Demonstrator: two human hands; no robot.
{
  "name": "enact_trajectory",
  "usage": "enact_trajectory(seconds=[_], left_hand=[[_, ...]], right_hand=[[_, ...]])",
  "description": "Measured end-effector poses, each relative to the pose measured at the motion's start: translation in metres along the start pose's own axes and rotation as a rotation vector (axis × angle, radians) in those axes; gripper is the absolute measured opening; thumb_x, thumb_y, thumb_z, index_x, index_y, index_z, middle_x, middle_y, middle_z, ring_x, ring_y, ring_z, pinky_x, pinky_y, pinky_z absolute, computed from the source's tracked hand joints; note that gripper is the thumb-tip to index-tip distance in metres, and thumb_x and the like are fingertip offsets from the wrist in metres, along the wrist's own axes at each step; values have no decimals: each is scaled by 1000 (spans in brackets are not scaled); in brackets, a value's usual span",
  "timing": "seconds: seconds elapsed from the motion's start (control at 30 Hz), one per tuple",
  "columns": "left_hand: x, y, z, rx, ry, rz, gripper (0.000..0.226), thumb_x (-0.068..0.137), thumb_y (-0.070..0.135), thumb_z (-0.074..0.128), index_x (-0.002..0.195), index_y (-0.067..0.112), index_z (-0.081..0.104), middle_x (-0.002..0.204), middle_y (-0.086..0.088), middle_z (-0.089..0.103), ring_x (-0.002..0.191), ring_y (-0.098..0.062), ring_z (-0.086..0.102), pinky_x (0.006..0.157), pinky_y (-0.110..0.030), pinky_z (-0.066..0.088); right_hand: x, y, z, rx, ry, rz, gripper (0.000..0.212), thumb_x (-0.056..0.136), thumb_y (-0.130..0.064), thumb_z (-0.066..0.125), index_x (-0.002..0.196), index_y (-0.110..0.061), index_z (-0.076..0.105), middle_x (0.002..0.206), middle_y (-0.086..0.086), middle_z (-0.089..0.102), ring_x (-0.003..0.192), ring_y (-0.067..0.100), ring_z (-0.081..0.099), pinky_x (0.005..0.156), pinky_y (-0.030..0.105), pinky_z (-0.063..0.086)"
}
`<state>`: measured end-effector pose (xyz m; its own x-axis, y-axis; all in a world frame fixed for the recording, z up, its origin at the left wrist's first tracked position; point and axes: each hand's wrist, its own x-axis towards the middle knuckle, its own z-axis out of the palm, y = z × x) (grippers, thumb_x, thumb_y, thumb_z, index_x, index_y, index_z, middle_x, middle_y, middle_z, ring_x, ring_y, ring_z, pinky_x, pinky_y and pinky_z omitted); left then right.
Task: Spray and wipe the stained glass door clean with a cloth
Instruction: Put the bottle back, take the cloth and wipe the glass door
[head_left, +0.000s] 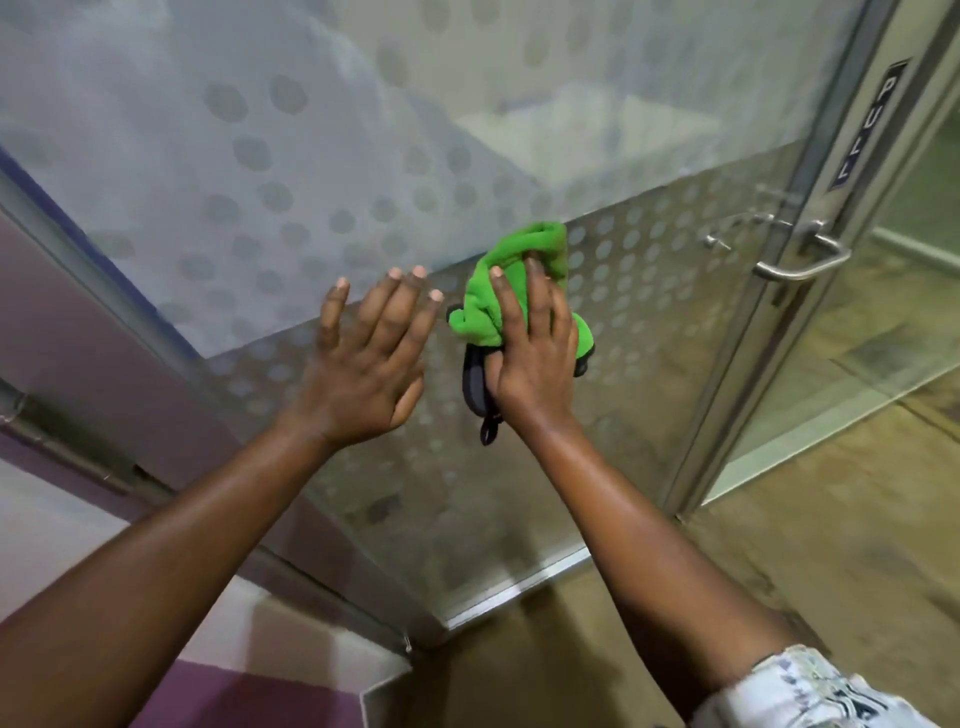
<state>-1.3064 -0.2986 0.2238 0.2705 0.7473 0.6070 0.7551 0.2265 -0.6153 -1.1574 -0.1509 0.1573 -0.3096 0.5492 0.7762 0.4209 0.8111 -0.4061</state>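
Wipe step judged in progress; no spray bottle is seen in view.

Green cloth (540, 249) is bunched and pressed against the glass door (649, 322), on the dotted frosted band, at about the height of the lever handle (802, 260) and well to its left. Bunching is probably meant to give a thick pad, so pressure is concentrated on one stained patch. A dark strap-like piece (475, 387) hangs out under the cloth; what it belongs to cannot be told.

Right hand (535, 358): laid over the cloth, index and middle fingers mostly straight and spread, and the palm pushed toward the glass. The thumb is tucked at the lower left edge by the dark piece; whether anything is pinched there cannot be told. The wrist is roughly in line with the forearm and the arm is well extended, so force is likely fed straight into the pane.

Left hand (363, 353): flat, fingers straight and slightly fanned, nothing held. It is placed just beside the cloth at or near the glass; contact cannot be confirmed. It is likely used as a brace to steady the door against the wiping push.

Risk: the door could swing if the brace is lost.
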Motion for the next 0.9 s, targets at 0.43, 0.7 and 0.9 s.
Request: enact_trajectory(seconds=[0.43,0.7,0.9], left_hand=[[23,42,50,127,-16,222,71,103,43,39,160,2,28,166,-23,27,154,-38,23,122,-62,13],[21,42,50,60,9,204,68,103,42,40,157,2,35,164,-23,29,153,-39,25,123,-58,2],[-21,49,38,-19,-47,168,69,101,41,46,157,2,35,167,-22,23,156,-37,20,123,-59,4]], right_hand=[[-15,132,21,84,212,294,65,89,-14,58,151,-8,40,160,26,33,141,43,39,119,44,30],[-113,164,88,262,232,946,66,92,-9,51,152,11,30,159,28,32,149,43,32,122,46,23],[-169,133,122,472,189,1523,59,105,-13,47,159,-2,25,160,22,36,145,39,39,118,41,31]])
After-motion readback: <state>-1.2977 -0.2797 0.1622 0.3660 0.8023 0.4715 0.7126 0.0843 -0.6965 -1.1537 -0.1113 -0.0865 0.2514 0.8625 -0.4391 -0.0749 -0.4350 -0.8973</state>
